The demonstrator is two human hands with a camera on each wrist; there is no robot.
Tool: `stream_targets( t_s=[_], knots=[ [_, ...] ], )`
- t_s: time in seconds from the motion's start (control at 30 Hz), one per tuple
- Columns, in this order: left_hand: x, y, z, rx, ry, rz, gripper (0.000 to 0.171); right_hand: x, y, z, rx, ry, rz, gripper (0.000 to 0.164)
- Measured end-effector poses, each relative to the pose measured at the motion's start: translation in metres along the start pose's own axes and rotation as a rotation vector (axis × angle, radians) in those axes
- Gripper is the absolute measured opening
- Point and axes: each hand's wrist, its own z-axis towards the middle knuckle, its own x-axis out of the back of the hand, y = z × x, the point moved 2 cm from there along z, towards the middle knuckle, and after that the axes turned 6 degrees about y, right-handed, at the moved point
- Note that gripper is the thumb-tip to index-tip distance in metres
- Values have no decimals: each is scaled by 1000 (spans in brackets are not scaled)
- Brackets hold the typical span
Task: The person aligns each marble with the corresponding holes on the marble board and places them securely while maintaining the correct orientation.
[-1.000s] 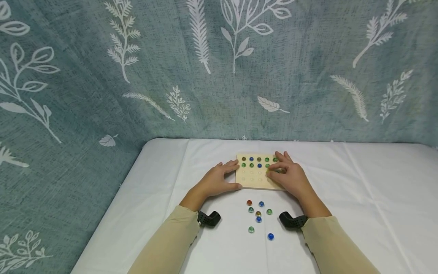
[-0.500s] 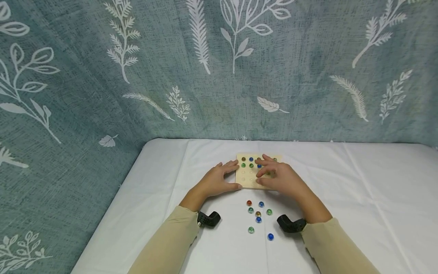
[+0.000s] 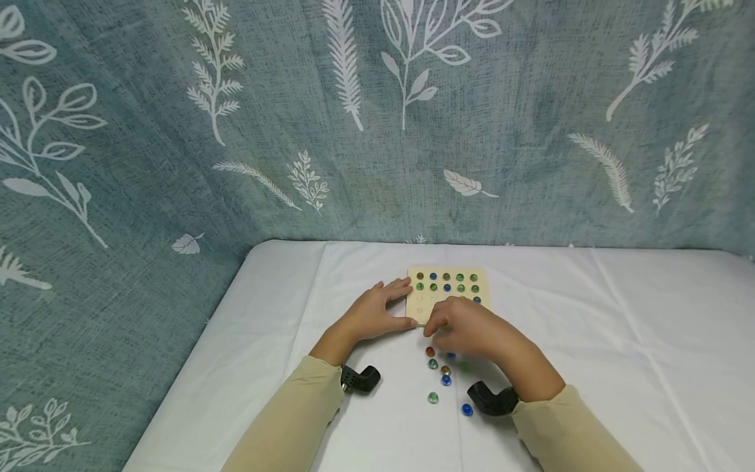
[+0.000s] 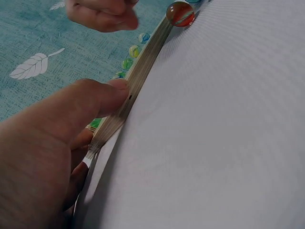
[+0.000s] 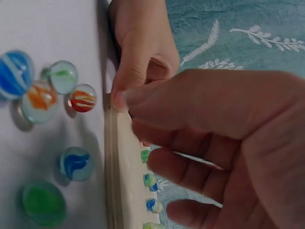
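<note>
In the head view, my left hand (image 3: pixel 380 311) rests against the pale wooden board (image 3: pixel 414 316), its fingers along the left edge. Its thumb (image 4: pixel 102 98) presses the front edge near the corner. Glass marbles fill the two far rows of holes, and a blue marble (image 3: pixel 477 300) sits in the third row's right end. My right hand (image 3: pixel 468 326), fingers bent and nothing seen between them, is over the board's front edge and the loose marbles. It hides part of the near rows. Closest to its fingertips are a red-orange marble (image 5: pixel 83 98) and a blue swirled marble (image 5: pixel 77 163).
Other loose marbles lie on the white cloth in front of the board, among them a green marble (image 3: pixel 433 398), an amber marble (image 3: pixel 445 370) and a dark blue marble (image 3: pixel 466 410). A leaf-patterned teal curtain (image 3: pixel 366 177) hangs behind the table.
My right hand has moved from the board's right side toward me and left, over the loose marbles. A blue marble now shows in the third row. My left hand has stayed put.
</note>
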Motion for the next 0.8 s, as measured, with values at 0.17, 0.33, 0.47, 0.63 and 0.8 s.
stream_targets(
  t_s=[0.17, 0.33, 0.47, 0.63, 0.8],
  knots=[
    [0, 0, -1, -6, 4, 6, 76, -7, -1, 1, -71, -45, -1, 22],
    [0, 0, -1, -19, 9, 11, 77, -11, 0, 0, -41, -51, -6, 23],
    [0, 1, -2, -34, 13, 11, 77, -14, 0, 0, -2, -50, -8, 24],
    [0, 2, -2, -53, 12, 15, 77, -16, 0, -1, 44, -40, -18, 24],
    [1, 2, -1, -63, 12, 13, 77, -16, -1, 0, 74, -30, -41, 24]
  ],
)
